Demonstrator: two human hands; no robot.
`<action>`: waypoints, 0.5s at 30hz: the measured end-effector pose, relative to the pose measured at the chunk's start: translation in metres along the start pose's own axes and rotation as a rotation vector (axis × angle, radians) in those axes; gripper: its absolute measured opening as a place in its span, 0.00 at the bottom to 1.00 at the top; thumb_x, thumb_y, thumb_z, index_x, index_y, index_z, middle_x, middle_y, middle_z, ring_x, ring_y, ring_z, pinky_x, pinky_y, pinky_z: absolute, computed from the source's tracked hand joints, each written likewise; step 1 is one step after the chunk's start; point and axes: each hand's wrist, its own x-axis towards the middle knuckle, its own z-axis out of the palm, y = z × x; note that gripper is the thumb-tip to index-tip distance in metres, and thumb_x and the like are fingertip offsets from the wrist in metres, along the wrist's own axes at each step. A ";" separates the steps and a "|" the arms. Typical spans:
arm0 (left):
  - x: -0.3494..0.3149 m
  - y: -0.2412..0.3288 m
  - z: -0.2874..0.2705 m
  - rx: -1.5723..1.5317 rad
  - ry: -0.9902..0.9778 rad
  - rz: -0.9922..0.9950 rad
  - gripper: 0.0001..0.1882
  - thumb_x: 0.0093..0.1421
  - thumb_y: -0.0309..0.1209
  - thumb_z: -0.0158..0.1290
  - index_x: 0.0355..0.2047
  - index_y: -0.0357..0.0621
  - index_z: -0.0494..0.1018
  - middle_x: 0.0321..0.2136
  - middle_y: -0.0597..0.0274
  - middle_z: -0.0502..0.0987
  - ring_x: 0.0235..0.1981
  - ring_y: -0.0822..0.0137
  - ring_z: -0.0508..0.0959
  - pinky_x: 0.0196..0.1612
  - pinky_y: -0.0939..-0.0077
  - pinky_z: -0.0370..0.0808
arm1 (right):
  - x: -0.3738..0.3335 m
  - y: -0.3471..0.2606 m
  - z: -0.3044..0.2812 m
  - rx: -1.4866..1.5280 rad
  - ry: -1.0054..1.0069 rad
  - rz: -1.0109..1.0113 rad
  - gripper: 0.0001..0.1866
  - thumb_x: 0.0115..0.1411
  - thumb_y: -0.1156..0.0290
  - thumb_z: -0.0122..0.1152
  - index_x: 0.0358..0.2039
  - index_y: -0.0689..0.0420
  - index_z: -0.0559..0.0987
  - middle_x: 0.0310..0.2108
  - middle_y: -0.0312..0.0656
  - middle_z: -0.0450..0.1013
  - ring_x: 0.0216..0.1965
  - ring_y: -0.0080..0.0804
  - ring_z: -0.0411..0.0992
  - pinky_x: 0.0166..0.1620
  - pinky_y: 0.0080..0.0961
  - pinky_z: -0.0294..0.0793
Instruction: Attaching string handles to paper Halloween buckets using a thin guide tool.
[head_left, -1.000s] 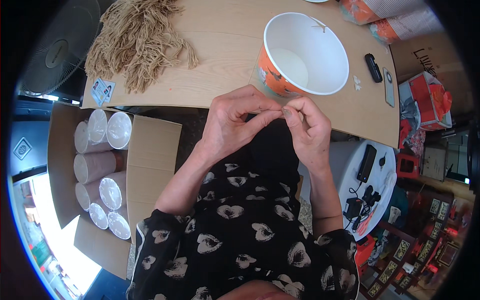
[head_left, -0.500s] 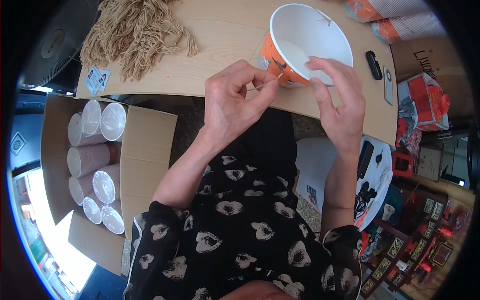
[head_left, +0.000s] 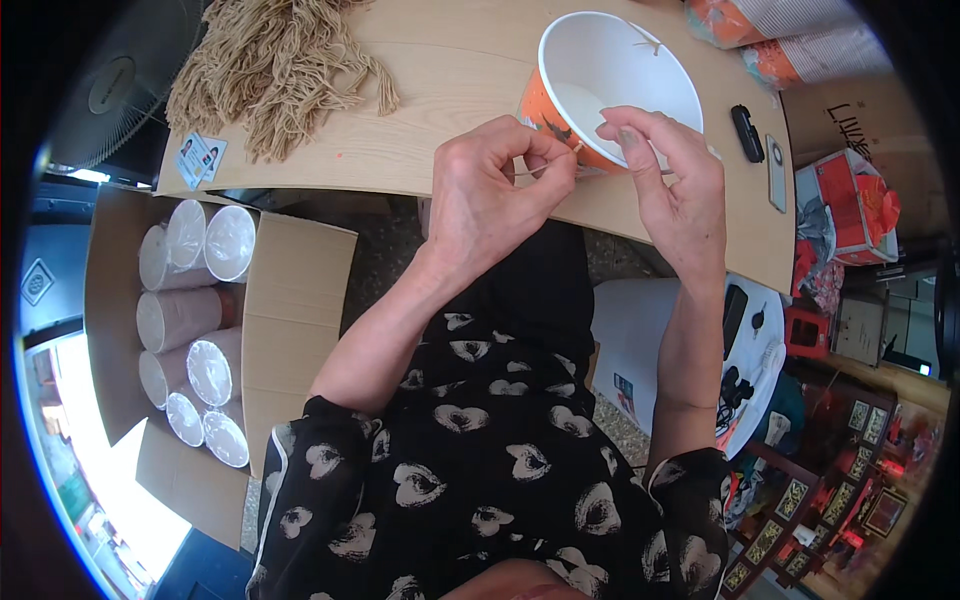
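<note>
In front of me, a round paper tub [head_left: 552,108], orange with a printed pattern outside and white inside, tilts on the table with its mouth toward me. My left hand [head_left: 490,190] pinches a thin tan cord [head_left: 579,147] between thumb and fingertips, its short end standing out beside the tub's near wall. Across the near rim reaches my right hand [head_left: 680,195], thumb and fingers curved, with nothing visible held. Another bit of tan cord [head_left: 648,42] shows at the tub's far rim. Part of the near rim is hidden behind my hands.
A heap of tan cords [head_left: 280,75] lies at the table's far left, with photo cards [head_left: 200,160] near the edge. An open cardboard box [head_left: 295,330] of wrapped tubs stands on the left. Right are a black object [head_left: 746,131], a phone-like slab [head_left: 776,172] and a white stool [head_left: 630,320].
My left hand has shifted right and slightly up with the cord. The right hand's thumb has risen closer to its fingertips, which have moved slightly left over the tub's rim.
</note>
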 end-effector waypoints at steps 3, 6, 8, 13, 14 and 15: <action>0.002 0.002 0.000 0.017 -0.014 -0.024 0.03 0.57 0.26 0.64 0.30 0.40 0.83 0.22 0.76 0.77 0.18 0.88 0.60 0.21 0.88 0.55 | 0.001 0.003 -0.001 0.010 -0.005 0.001 0.09 0.66 0.73 0.57 0.43 0.61 0.82 0.34 0.44 0.82 0.37 0.38 0.79 0.50 0.33 0.69; 0.003 -0.001 0.002 -0.004 -0.014 -0.018 0.03 0.57 0.27 0.64 0.30 0.40 0.83 0.22 0.76 0.77 0.18 0.88 0.60 0.21 0.88 0.55 | 0.004 0.004 -0.003 0.029 -0.033 0.013 0.09 0.66 0.73 0.58 0.42 0.62 0.82 0.34 0.45 0.82 0.37 0.39 0.79 0.49 0.33 0.71; 0.004 -0.002 0.003 -0.002 -0.015 -0.014 0.04 0.57 0.27 0.64 0.31 0.40 0.83 0.22 0.76 0.77 0.18 0.89 0.59 0.21 0.89 0.55 | 0.007 0.003 -0.004 0.051 -0.057 0.035 0.09 0.66 0.73 0.58 0.42 0.62 0.82 0.34 0.46 0.82 0.37 0.39 0.80 0.48 0.32 0.72; 0.008 0.003 0.005 0.003 0.003 -0.014 0.04 0.52 0.26 0.64 0.26 0.39 0.81 0.20 0.66 0.79 0.16 0.80 0.68 0.19 0.80 0.65 | 0.026 0.009 -0.014 0.220 -0.355 0.194 0.11 0.65 0.74 0.56 0.44 0.64 0.81 0.34 0.47 0.81 0.37 0.35 0.79 0.47 0.29 0.75; 0.008 0.004 0.005 0.004 0.003 -0.024 0.04 0.52 0.26 0.64 0.26 0.39 0.81 0.21 0.67 0.79 0.16 0.80 0.67 0.19 0.81 0.64 | 0.030 0.013 -0.015 0.216 -0.347 0.193 0.11 0.65 0.74 0.56 0.44 0.64 0.81 0.34 0.47 0.81 0.37 0.35 0.79 0.47 0.29 0.75; 0.008 0.004 0.006 0.006 0.004 -0.033 0.04 0.53 0.26 0.64 0.27 0.39 0.81 0.21 0.67 0.79 0.15 0.81 0.66 0.19 0.81 0.64 | 0.033 0.019 -0.013 0.255 -0.405 0.170 0.10 0.65 0.74 0.57 0.43 0.64 0.81 0.33 0.45 0.80 0.36 0.33 0.78 0.47 0.28 0.75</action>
